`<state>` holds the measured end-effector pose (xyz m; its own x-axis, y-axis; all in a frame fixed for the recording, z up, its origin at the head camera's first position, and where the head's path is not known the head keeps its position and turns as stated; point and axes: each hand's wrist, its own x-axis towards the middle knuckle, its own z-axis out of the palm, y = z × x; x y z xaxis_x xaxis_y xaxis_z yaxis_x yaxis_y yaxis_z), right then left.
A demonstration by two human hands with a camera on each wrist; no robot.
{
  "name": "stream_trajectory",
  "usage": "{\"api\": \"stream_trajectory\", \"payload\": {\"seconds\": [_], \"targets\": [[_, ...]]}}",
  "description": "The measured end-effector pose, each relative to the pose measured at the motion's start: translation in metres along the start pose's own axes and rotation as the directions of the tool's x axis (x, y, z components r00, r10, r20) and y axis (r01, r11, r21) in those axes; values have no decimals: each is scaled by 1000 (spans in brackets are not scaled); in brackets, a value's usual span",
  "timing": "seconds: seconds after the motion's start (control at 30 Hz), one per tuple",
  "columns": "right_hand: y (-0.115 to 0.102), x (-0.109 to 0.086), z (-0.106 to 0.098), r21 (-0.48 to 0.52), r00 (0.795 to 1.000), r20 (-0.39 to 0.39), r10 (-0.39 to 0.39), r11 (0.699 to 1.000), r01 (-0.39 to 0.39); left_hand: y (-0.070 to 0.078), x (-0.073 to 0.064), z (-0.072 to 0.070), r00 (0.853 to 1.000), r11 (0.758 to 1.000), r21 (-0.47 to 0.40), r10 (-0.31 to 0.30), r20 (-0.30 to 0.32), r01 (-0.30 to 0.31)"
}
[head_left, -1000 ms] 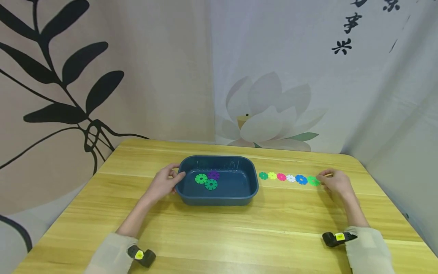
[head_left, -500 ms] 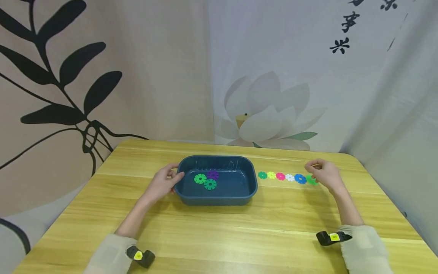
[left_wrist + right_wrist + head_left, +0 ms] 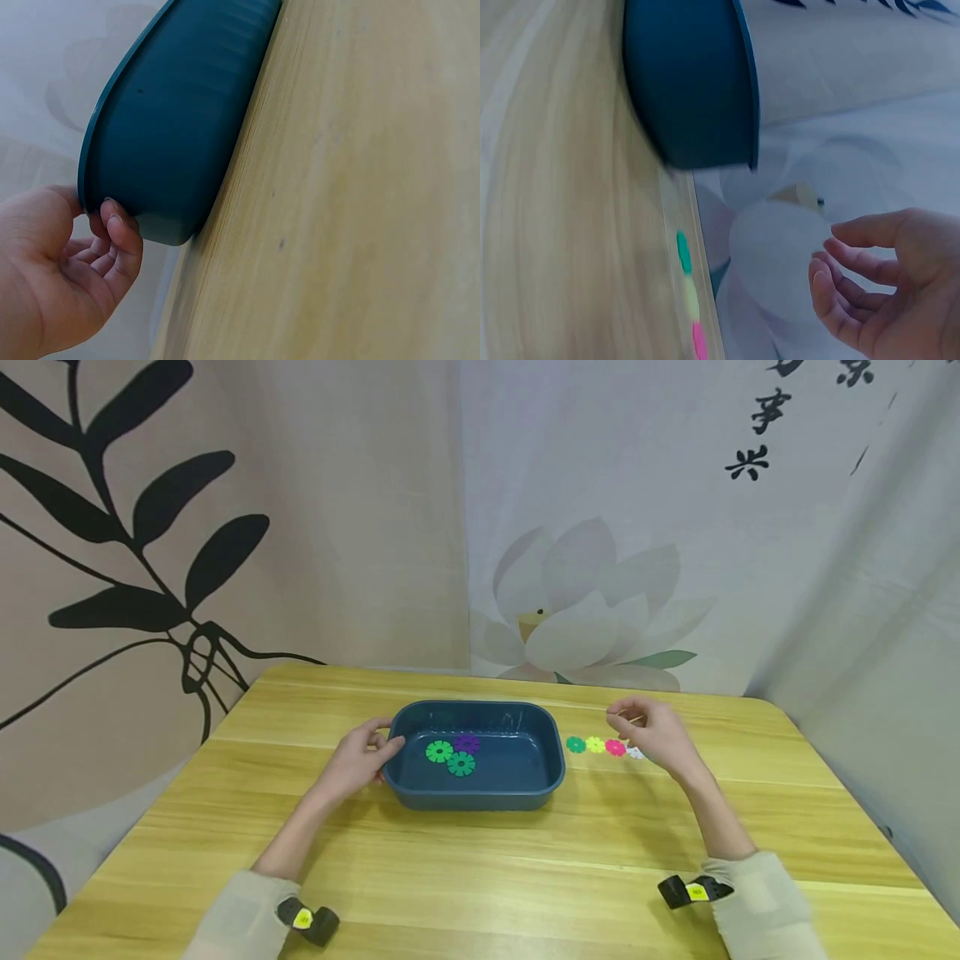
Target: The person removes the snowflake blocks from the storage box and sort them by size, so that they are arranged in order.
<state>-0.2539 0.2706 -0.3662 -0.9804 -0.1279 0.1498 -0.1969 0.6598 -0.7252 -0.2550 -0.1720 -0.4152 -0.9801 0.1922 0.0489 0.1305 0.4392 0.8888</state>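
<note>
Right fingers (image 3: 634, 702) have neared the basin (image 3: 510, 767); it stayed.

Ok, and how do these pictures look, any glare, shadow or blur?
Head view: glare spots on the tray's far inner wall, and a soft shadow on the table near the right forearm; left wrist view: the tray's rim fairly crisp; right wrist view: dimmer, with the green piece, yellow piece and pink piece blurred.

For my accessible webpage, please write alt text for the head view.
A person's left hand grips the left end of a blue tub with three discs inside. The right hand hovers, partly hiding a row of discs on a wooden table.
</note>
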Motion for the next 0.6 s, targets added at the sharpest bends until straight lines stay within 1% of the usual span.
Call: {"api": "stream_trajectory", "payload": {"seconds": [0.27, 0.6], "targets": [[-28, 7, 28, 39, 997, 39, -61, 997, 59, 0, 0, 0, 1000, 1000, 4, 1, 3, -1], [-55, 19, 69, 67, 985, 96, -146, 988, 139, 0, 0, 0, 1000, 1000, -3, 4, -1, -4]]}}
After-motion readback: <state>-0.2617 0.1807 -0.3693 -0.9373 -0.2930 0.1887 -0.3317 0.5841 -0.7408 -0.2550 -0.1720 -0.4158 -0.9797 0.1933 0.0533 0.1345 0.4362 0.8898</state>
